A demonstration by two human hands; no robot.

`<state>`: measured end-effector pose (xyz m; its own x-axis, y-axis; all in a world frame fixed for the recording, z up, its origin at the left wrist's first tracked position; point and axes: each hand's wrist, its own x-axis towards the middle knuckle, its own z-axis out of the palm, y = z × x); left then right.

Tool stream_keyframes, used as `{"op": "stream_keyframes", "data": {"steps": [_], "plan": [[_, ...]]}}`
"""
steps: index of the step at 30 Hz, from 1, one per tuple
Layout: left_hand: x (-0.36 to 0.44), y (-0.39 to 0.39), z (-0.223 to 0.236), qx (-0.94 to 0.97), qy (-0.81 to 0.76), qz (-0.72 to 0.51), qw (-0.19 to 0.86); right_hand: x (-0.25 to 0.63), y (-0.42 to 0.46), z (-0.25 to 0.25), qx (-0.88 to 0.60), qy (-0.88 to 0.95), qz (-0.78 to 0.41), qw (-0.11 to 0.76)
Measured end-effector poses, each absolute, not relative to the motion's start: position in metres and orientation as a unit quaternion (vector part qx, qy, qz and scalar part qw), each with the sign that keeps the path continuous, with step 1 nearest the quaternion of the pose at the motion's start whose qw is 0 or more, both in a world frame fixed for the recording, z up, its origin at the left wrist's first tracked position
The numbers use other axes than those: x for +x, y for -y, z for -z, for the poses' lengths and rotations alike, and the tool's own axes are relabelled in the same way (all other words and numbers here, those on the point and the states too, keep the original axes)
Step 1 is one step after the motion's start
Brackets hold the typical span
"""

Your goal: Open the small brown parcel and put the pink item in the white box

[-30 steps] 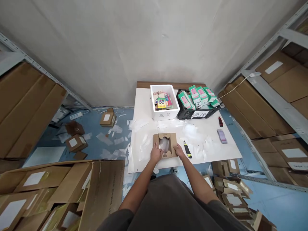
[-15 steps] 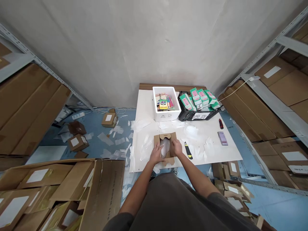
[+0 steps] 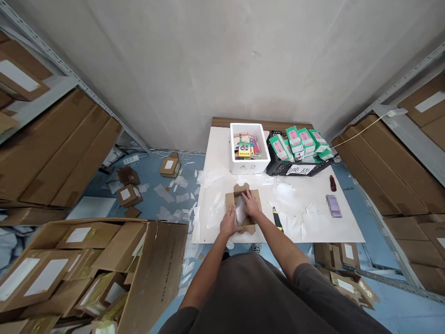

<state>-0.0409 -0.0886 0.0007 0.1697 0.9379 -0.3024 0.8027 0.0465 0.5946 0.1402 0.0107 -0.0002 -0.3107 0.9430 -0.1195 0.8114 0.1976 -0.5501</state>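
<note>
A small cardboard box (image 3: 257, 196) with its flaps spread lies near the table's front edge. Inside it sits a pale item (image 3: 240, 209) that looks wrapped in translucent plastic; its kind cannot be made out. My left hand (image 3: 230, 223) rests over the box's left front corner, thumb and fingers spread beside the item. My right hand (image 3: 251, 204) reaches over the right side, its spread fingers at the right edge of the item. To the right of the box is a yellow-and-black utility knife (image 3: 277, 219).
At the table's back stand a white foam box (image 3: 250, 166) of colourful packets and a black crate (image 3: 278, 170) of green-and-pink boxes. A red-and-black tool (image 3: 333, 183) lies on the right. Plastic scraps litter the table (image 3: 323, 232). A large carton (image 3: 167, 260) of parcels stands at left.
My right hand has moved from the box's right wall inward over the item. My left hand stays at the left side. The whole view has shifted slightly.
</note>
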Motion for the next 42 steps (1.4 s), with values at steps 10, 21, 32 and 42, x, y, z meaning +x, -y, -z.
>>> {"op": "stream_keyframes", "data": {"steps": [10,21,32,42], "plan": [[-0.047,0.080,-0.013,0.670,-0.648,-0.093,0.349,0.107,-0.015,0.027,-0.547,0.764,-0.331,-0.090],[-0.046,0.081,-0.008,0.673,-0.636,-0.135,0.354,0.102,-0.025,0.018,-0.447,0.844,-0.242,-0.173],[-0.049,0.076,-0.012,0.680,-0.650,-0.078,0.329,0.193,-0.028,-0.059,-0.575,0.684,-0.397,0.211],[-0.078,0.084,-0.026,0.741,-0.636,-0.035,0.212,0.254,0.010,0.019,-0.626,0.306,-0.621,0.360]]}}
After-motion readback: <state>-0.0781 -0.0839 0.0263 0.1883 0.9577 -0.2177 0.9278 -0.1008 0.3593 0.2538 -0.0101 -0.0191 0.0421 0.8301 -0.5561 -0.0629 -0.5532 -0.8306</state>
